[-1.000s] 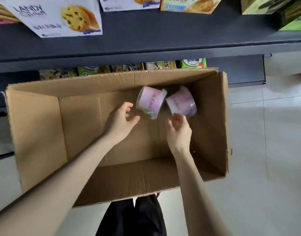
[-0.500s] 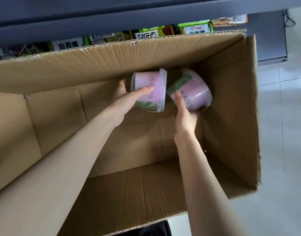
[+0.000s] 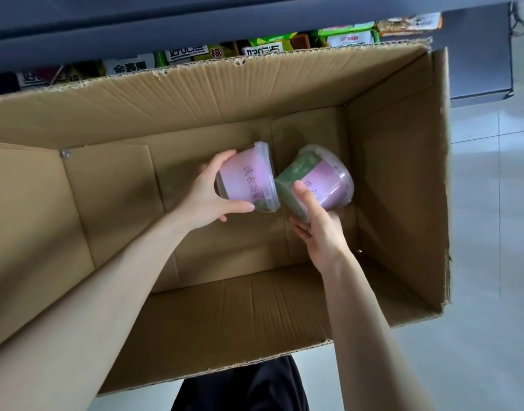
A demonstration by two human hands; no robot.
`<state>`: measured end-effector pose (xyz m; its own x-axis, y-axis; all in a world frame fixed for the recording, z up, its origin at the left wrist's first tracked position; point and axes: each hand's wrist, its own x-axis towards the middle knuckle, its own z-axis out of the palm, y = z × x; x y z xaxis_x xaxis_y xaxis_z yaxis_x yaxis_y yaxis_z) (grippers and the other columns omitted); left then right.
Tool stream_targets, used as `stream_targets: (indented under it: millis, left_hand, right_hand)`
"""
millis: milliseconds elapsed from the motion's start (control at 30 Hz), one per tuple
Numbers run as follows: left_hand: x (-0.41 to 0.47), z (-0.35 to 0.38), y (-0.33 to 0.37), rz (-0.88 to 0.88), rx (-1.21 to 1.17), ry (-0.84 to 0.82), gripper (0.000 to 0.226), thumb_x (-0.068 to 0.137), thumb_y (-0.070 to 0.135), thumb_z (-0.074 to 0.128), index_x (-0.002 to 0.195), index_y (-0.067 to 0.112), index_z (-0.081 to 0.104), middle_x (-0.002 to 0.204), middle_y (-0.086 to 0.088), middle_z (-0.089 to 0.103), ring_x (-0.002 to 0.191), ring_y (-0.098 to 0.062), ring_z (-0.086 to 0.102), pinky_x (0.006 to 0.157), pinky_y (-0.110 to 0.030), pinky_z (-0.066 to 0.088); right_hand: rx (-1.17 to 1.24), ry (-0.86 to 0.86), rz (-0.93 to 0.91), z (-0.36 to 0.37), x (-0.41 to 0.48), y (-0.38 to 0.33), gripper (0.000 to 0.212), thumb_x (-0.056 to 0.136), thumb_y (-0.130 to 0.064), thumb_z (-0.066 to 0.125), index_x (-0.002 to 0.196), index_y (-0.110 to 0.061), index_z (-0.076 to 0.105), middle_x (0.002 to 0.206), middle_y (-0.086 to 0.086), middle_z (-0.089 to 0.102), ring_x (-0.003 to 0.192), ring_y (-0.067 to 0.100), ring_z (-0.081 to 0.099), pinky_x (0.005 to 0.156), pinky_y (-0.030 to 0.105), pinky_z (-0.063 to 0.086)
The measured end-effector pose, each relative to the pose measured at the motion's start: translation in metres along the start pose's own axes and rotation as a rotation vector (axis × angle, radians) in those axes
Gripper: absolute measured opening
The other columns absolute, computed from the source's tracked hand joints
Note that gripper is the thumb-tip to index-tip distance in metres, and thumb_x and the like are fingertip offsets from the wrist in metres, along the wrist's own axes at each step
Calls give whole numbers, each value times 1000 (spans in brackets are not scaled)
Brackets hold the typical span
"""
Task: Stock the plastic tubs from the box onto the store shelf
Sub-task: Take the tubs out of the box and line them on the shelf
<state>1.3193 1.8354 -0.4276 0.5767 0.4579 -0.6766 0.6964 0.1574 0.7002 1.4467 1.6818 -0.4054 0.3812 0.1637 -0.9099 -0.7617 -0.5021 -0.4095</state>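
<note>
The left hand point(image 3: 208, 200) gripped the left tub point(image 3: 245, 178) in the box point(image 3: 195, 93), and the right hand point(image 3: 320, 232) gripped the right tub point(image 3: 326, 178). They looked light but slippery, best held round the sides.

a shop: packaged snacks point(image 3: 195, 53) line a dark metal shelf point(image 3: 165, 28) above a tiled floor point(image 3: 492, 262).

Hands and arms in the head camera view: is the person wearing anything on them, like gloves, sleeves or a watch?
Nothing shows. The left hand and right hand are bare, with no gloves, rings or watch, and no sleeves cover the forearms in view. Black clothing shows at the bottom edge.
</note>
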Motion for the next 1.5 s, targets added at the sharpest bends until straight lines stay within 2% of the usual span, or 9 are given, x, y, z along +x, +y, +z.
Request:
stream_targets:
  millis: [67, 167, 333, 567, 800, 967, 1100, 1267, 1500]
  left_hand:
    - [-1, 0, -3, 36, 51, 67, 90, 56, 18, 89, 130, 27, 39, 129, -4, 38, 112, -16, 43, 71, 0, 40]
    - [-12, 3, -6, 5, 74, 120, 79, 55, 22, 90, 116, 15, 40, 114, 2, 46, 94, -1, 45, 64, 4, 33]
    - [-49, 6, -4, -252, -87, 292, 81, 51, 44, 88, 110, 18, 38, 96, 11, 50, 83, -1, 51, 56, -12, 41]
    - [-152, 2, 44, -404, -537, 385, 95, 23, 64, 83, 106, 28, 55, 112, 8, 62, 108, -14, 57, 101, -40, 41]
    - [-255, -23, 165, -36, -575, 461, 105, 27, 68, 82, 116, 22, 51, 104, 5, 68, 98, -16, 63, 89, -35, 50]
    - [-324, -30, 291, 380, -455, 525, 92, 45, 45, 90, 118, 14, 44, 103, 8, 61, 81, 11, 60, 62, -2, 43]
    - [-378, -16, 385, 671, -406, 579, 87, 44, 50, 84, 118, 24, 45, 105, 15, 60, 91, 8, 59, 73, -9, 46]
    - [-422, 50, 470, 974, -455, 579, 75, 48, 42, 85, 110, 35, 43, 95, 29, 59, 91, 2, 60, 64, -17, 52]
    - [-434, 171, 558, 1078, -529, 581, 87, 46, 47, 85, 120, 32, 41, 102, 20, 59, 92, 1, 61, 65, -20, 54]
  right_hand:
    - [-26, 6, 6, 2, 1, -1, 46, 64, -51, 79, 98, -27, 61, 105, -9, 69, 102, 12, 63, 83, 28, 45]
    - [-4, 23, -38, 2, -1, -5, 36, 65, -40, 82, 92, -20, 67, 97, -7, 73, 100, 12, 65, 88, 28, 46]
    - [20, -47, -64, -5, -27, -14, 41, 66, -32, 82, 98, -10, 69, 99, 3, 75, 93, 14, 70, 82, 27, 51]
    - [-138, -193, -202, -14, -128, -41, 96, 47, -41, 85, 127, -10, 41, 125, 16, 58, 113, 26, 61, 102, 45, 46]
    - [-224, -200, -601, -45, -278, -102, 93, 57, -43, 83, 133, -17, 35, 116, 4, 56, 100, 10, 63, 72, 17, 54]
    - [-113, -205, -831, -81, -377, -157, 70, 57, -40, 84, 115, -32, 47, 109, -3, 65, 99, 9, 66, 86, 32, 53]
    - [25, -252, -1071, -131, -445, -213, 71, 61, -16, 82, 119, -21, 42, 104, 0, 62, 89, 5, 68, 70, 17, 53]
    - [69, -275, -1307, -226, -505, -269, 84, 55, -27, 85, 125, -20, 39, 106, 2, 65, 92, 9, 68, 72, 18, 53]
    - [68, -318, -1473, -348, -532, -327, 101, 53, -24, 85, 136, -24, 27, 110, 2, 63, 95, 12, 68, 73, 19, 53]
